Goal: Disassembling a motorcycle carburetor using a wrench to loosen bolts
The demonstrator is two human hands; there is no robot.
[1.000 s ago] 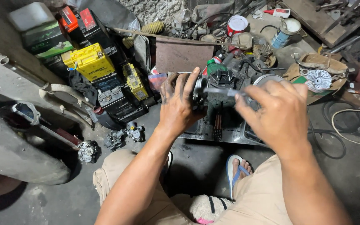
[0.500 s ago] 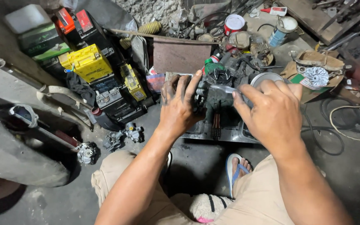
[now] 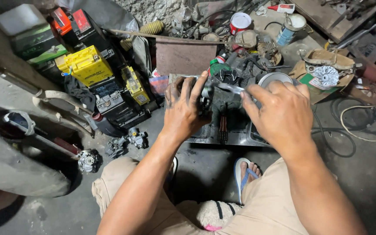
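A grimy repair workshop: stacked vehicle batteries (image 3: pixel 88 65), loose carburetors (image 3: pixel 131 138), oily concrete floor (image 3: pixel 370 174).

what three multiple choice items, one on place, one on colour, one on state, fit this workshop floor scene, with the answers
1. Where does the yellow battery lie from the hands?
A. to their left, among other batteries
B. to their right, by the cables
C. on the person's lap

2. What colour is the strap of the sandal below the metal tray?
A. red
B. blue
C. green

3. What is the left hand doing?
A. resting flat on the floor
B. gripping the dark metal engine part
C. holding a cup

Answers:
1 A, the yellow case sits upper left beside black and green ones.
2 B, a blue strap crosses the toes.
3 B, its fingers wrap the part while the right hand brings a slim metal tool to it.
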